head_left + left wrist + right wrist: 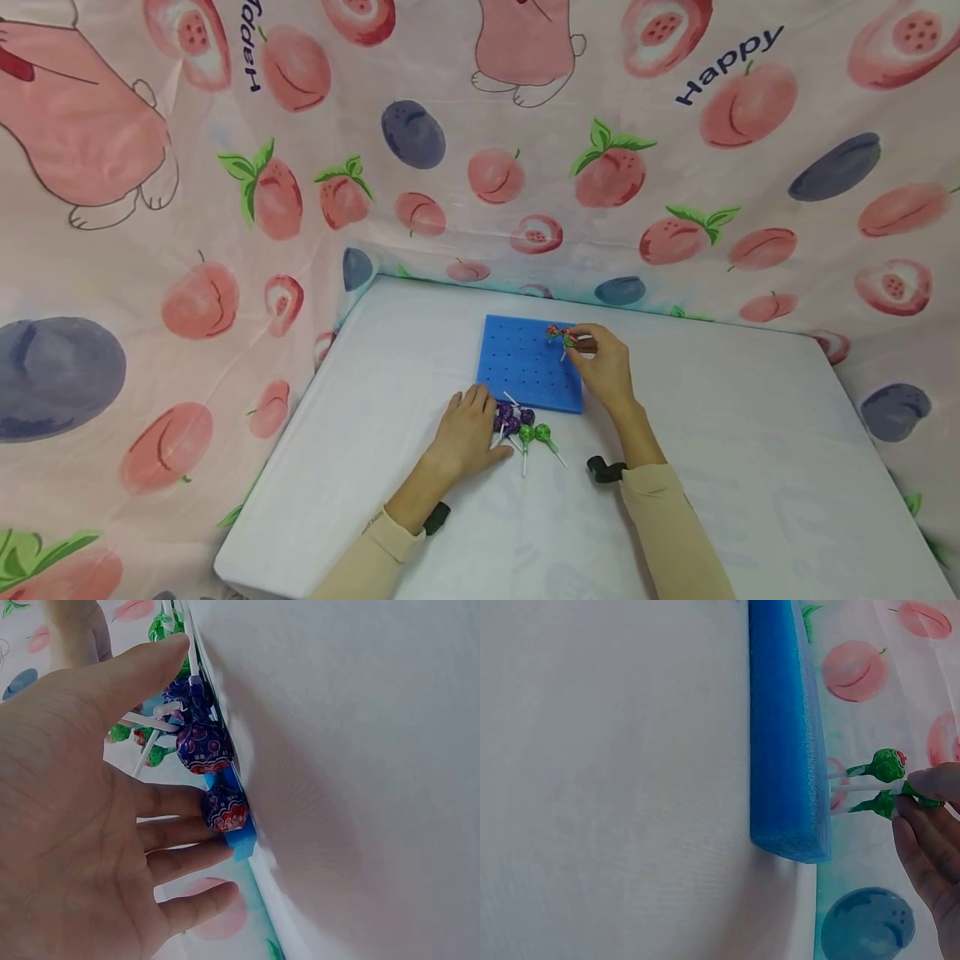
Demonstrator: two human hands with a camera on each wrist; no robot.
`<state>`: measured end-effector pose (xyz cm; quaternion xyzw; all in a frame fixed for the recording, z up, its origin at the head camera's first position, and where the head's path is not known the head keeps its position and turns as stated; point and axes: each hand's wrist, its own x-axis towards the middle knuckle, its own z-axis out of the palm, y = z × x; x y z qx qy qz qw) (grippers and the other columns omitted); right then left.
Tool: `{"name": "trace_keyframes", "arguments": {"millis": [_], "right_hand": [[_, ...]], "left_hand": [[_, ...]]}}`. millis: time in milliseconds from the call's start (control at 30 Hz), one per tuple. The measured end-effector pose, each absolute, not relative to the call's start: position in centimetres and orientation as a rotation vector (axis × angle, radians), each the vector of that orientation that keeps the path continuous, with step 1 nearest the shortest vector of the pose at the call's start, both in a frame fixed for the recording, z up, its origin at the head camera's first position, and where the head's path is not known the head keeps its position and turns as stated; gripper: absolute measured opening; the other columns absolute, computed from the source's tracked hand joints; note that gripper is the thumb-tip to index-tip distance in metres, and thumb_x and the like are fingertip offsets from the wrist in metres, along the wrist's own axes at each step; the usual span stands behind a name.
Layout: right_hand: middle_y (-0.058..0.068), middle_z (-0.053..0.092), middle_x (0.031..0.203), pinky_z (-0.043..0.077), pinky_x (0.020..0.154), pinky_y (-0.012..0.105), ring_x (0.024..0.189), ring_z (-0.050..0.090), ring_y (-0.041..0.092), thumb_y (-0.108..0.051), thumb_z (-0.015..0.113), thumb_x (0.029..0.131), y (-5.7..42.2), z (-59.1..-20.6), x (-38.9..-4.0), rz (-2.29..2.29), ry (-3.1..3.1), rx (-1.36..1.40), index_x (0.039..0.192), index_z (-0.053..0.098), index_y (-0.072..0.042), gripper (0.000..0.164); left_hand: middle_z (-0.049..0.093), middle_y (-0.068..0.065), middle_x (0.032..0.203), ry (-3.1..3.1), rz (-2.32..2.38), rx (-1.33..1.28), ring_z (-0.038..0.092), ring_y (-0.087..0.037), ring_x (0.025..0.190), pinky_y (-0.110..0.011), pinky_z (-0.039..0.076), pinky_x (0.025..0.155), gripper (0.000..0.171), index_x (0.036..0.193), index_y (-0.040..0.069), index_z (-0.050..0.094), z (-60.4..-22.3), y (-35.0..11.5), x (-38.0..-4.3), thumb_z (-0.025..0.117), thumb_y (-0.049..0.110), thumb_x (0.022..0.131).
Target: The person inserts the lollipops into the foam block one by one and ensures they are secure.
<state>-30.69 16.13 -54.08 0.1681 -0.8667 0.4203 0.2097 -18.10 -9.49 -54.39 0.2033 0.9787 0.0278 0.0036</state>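
A blue foam board (510, 354) with rows of small holes lies on the table. Over its far right part, my right hand (606, 367) pinches a lollipop (570, 341) in a green wrapper between thumb and fingers, stick toward the board. Two more lollipops (889, 765) in green and red wrappers stand in the foam close by. My left hand (467, 433) rests beside a pile of purple lollipops (511, 423) at the board's front edge, fingers mostly straight and touching the nearest purple lollipop (225, 808). Whether the held stick enters the foam is hard to tell.
Two bright green lollipops (543, 432) lie in front of the purple ones, sticks toward me. The white table (735, 433) ends at a fruit-printed curtain (465, 225) behind and on the left. Each wrist wears a small black camera (604, 469).
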Motion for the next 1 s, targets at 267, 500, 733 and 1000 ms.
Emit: {"name": "trace_keyframes", "arguments": {"millis": [267,500,733,1000], "right_hand": [[0.014,0.073,0.112,0.062,0.082,0.047,0.091,0.076,0.031,0.005,0.081,0.086,16.0,-54.5,-31.0,1.18,-2.412,0.47,0.116,0.071,-0.002,0.033],[0.013,0.07,0.111,0.062,0.083,0.045,0.092,0.075,0.03,0.005,0.082,0.085,15.9,-54.9,-31.1,1.192,-2.412,0.474,0.115,0.072,-0.002,0.032],[0.012,0.067,0.111,0.062,0.082,0.045,0.09,0.075,0.031,0.006,0.084,0.082,15.8,-55.2,-31.2,1.143,-2.418,0.482,0.113,0.073,-0.001,0.033],[0.012,0.062,0.117,0.063,0.082,0.045,0.091,0.075,0.03,0.005,0.086,0.081,15.7,-55.2,-31.0,1.048,-2.46,0.49,0.112,0.076,-0.003,0.034]], "left_hand": [[0.047,-0.021,0.153,3.075,0.089,0.639,0.042,-0.035,0.145,-0.053,0.036,0.119,0.094,0.149,-0.004,0.049,-54.5,-9.5,-18.2,0.069,0.067,0.091],[0.047,-0.021,0.153,3.074,0.084,0.637,0.042,-0.035,0.145,-0.053,0.037,0.119,0.094,0.149,-0.004,0.049,-54.4,-9.6,-18.2,0.069,0.067,0.091],[0.049,-0.021,0.151,3.083,0.074,0.649,0.044,-0.035,0.144,-0.052,0.038,0.118,0.094,0.147,-0.004,0.051,-54.6,-9.6,-18.2,0.069,0.068,0.09],[0.049,-0.021,0.151,3.082,0.078,0.646,0.044,-0.035,0.144,-0.053,0.038,0.118,0.094,0.147,-0.004,0.05,-54.6,-9.6,-18.2,0.069,0.068,0.09]]}}
